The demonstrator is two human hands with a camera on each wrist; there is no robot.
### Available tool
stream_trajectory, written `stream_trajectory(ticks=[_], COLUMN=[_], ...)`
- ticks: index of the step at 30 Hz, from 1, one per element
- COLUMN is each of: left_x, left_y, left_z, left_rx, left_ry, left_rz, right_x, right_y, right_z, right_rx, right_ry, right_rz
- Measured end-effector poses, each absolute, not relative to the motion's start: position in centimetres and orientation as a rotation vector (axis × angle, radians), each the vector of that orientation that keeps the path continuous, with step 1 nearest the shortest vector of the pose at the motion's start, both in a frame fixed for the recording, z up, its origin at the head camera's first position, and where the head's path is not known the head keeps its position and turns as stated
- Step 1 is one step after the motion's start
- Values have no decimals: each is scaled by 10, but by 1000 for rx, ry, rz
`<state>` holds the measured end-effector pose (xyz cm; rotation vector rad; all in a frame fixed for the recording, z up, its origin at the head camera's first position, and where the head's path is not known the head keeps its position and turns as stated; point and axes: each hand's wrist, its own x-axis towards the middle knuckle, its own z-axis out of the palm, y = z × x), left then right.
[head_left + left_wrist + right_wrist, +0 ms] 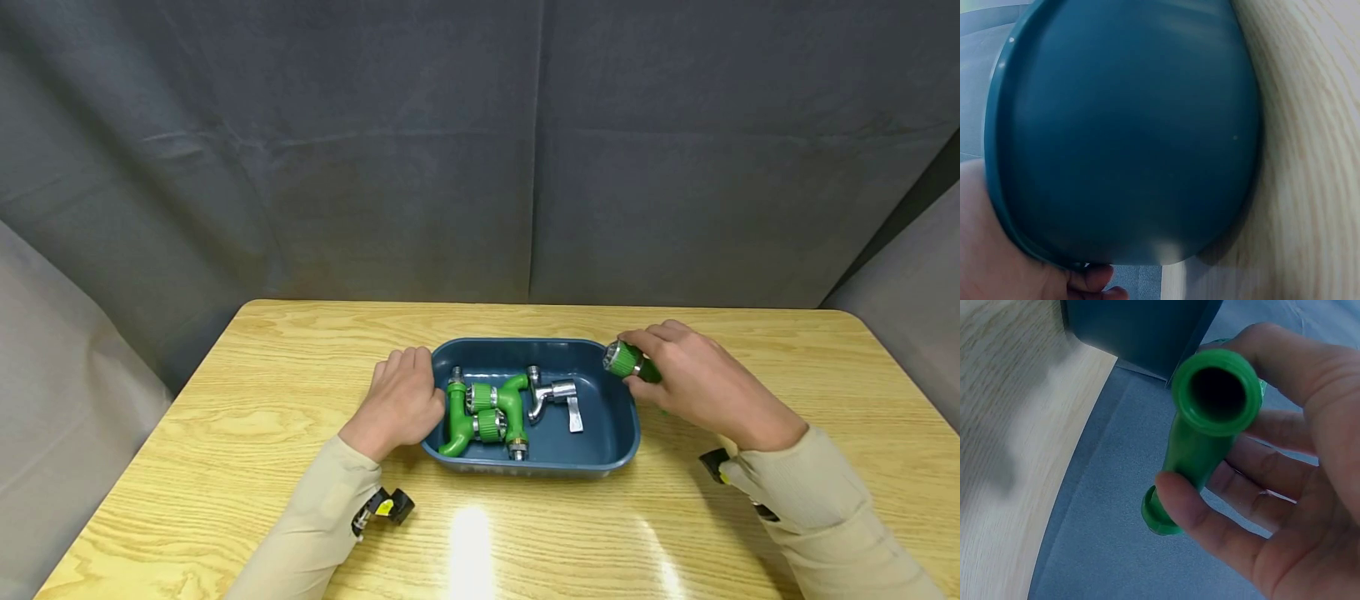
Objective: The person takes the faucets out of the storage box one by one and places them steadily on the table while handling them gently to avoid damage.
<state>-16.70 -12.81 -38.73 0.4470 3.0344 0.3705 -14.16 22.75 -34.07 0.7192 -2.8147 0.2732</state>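
My left hand (pixel 405 402) grips the left rim of a dark blue plastic tub (pixel 611 417), fingers curled over its edge; the left wrist view shows the tub's outer wall (pixel 1129 131) close up. In my right hand (pixel 705 387) is a green faucet (pixel 622 360), pinched between thumb and fingers, its ribbed knob over the tub's right rim. The right wrist view looks into the open end of this green faucet (pixel 1200 450). Inside the tub lie a green faucet (pixel 457 417) at the left, another green faucet (pixel 512 408) beside it, and a chrome faucet (pixel 558 392) with a lever.
The tub stands on a light wood table (pixel 300 375). A grey curtain (pixel 390 208) hangs behind the table's far edge, with paler cloth (pixel 67 400) at the left side. Each wrist carries a small black camera (pixel 401 506).
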Motion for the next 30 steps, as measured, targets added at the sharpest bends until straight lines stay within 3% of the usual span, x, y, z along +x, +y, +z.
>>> stream_trajectory(ticks=[30], left_x=[-167], left_y=[-129], left_z=[-387], left_rx=[455], left_ry=[3041], left_rz=[372], right_x=[-148], right_y=[236], right_z=[-341], right_rx=[619], right_ry=[-2899], right_rz=[305])
